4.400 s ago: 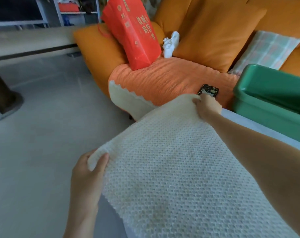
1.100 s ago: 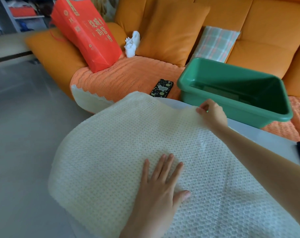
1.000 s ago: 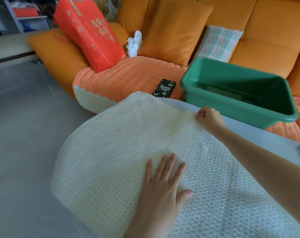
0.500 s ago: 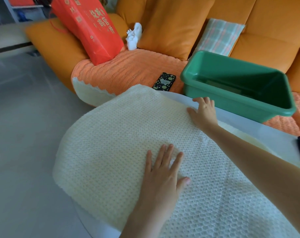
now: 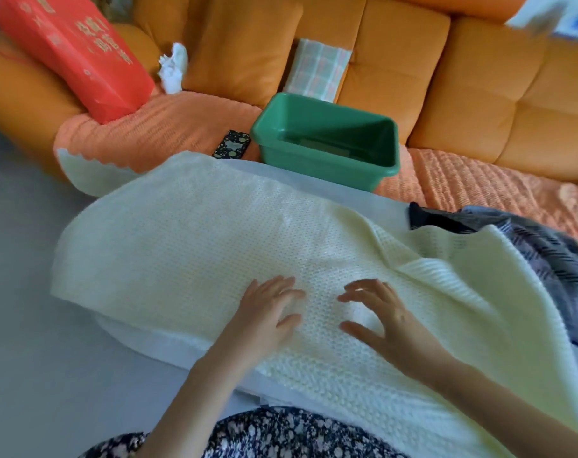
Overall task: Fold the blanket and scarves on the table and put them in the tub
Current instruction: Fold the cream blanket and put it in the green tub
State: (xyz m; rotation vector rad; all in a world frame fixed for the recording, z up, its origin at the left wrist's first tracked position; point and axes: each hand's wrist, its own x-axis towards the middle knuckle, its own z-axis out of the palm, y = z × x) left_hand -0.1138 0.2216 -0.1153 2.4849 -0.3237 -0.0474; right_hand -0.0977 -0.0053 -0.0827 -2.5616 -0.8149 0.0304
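A cream knitted blanket [image 5: 188, 246] lies spread over the white table [image 5: 347, 196], its left end hanging past the table's edge. My left hand [image 5: 268, 312] lies flat on the blanket near the front, fingers straight. Beside it my right hand [image 5: 380, 312] has spread fingers on or just above the blanket; I cannot tell if it touches. A dark patterned scarf [image 5: 539, 246] is bunched at the right, partly under the blanket's fold. The green tub [image 5: 317, 163] stands behind the table, with nothing visible inside.
An orange sofa [image 5: 479, 94] runs along the back with cushions, a plaid pillow [image 5: 317, 71], a red paper bag [image 5: 79, 57] and a white crumpled thing [image 5: 173, 69]. A black patterned phone [image 5: 233, 148] lies on the sofa's orange cover, left of the tub. Grey floor is at the left.
My right hand has let go of the blanket's far edge and come back next to my left hand. The view has swung right and the dark scarf has come into sight.
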